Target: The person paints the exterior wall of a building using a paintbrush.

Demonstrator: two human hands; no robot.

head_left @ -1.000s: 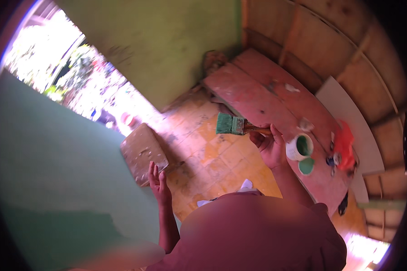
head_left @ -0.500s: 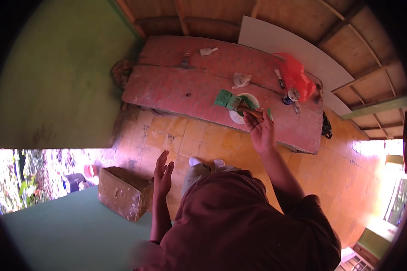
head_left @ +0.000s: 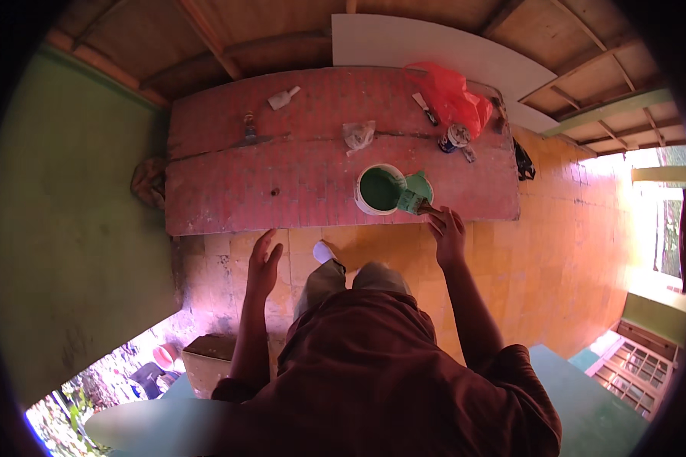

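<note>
Standing figure: in a maroon shirt (head_left: 358, 365) and pale trousers (head_left: 322, 286), a person faced the long side of a red tabletop (head_left: 221, 190), one white-covered foot (head_left: 325, 251) showing on the orange tiled floor (head_left: 556, 221).
Left hand (head_left: 262, 266): it was poised at the tabletop's near edge, fingers spread away from the thumb.
Right hand (head_left: 448, 232): thumb and fingers pinched the handle of a paintbrush (head_left: 411, 202).
Paintbrush: its green-coated bristles were just beside the right rim of a white bucket (head_left: 360, 199), overlapping a round green-coated piece (head_left: 421, 183) in the view; contact could not be told.
White bucket: near the tabletop's front edge, it held green paint (head_left: 381, 189).
Clear plastic bag (head_left: 358, 135): it lay behind the bucket.
Far right of the tabletop: a can (head_left: 455, 137) stood near a red plastic bag (head_left: 461, 99).
Grey board (head_left: 434, 44): it rose behind the tabletop, before wooden panelling (head_left: 274, 53).
</note>
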